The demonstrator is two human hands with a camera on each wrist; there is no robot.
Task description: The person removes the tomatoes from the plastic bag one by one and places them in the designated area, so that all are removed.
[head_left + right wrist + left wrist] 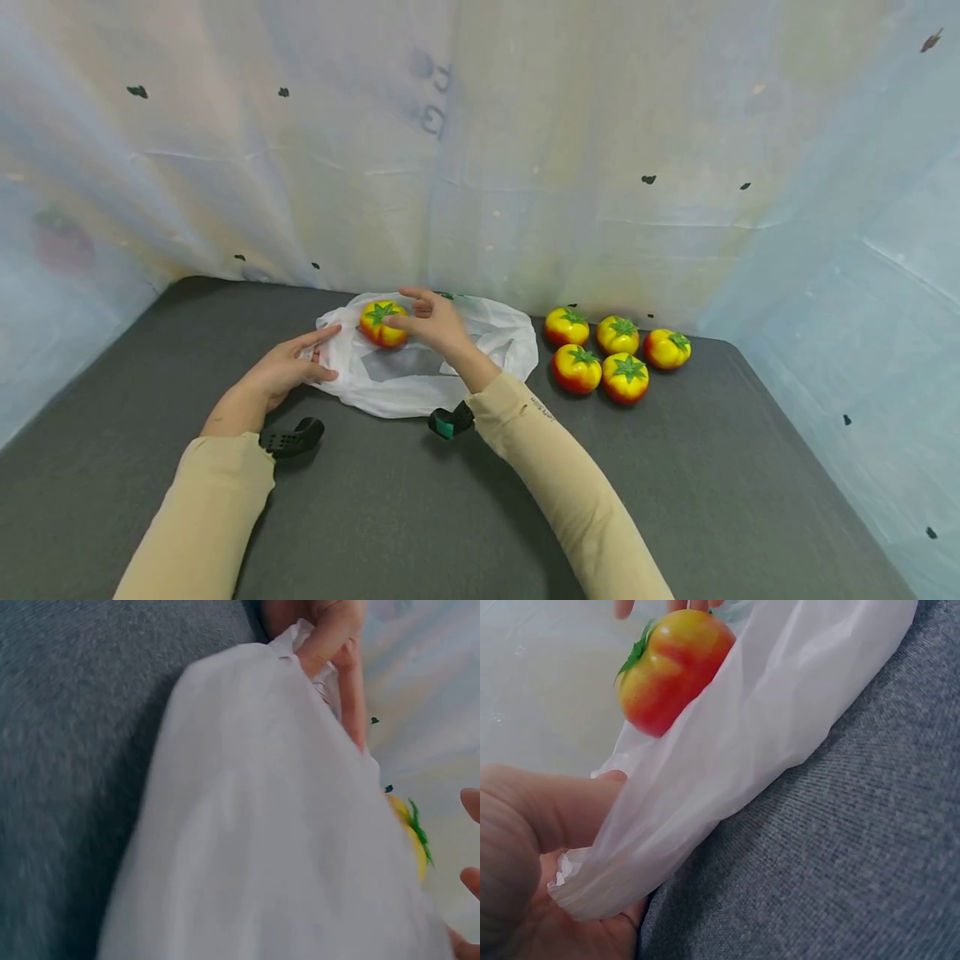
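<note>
A white plastic bag (405, 398) lies on the dark table with its mouth spread upward. My left hand (281, 371) pinches the bag's left edge between thumb and fingers, as the left wrist view of the bag (667, 802) also shows. A red-and-yellow toy tomato (375, 332) with a green star-shaped top is at the left part of the mouth. My right hand (444, 327) is just right of this tomato, fingers spread and thumb at its side; whether the thumb touches it, I cannot tell. In the right wrist view the bag (247, 802) hides most of the tomato (411, 829).
Several more toy tomatoes (576, 369) stand grouped on the table (375, 517), right of the bag. Pale sheeting (480, 167) with small dark marks hangs behind the table and along both sides. Black wrist devices (292, 438) sit by both cuffs.
</note>
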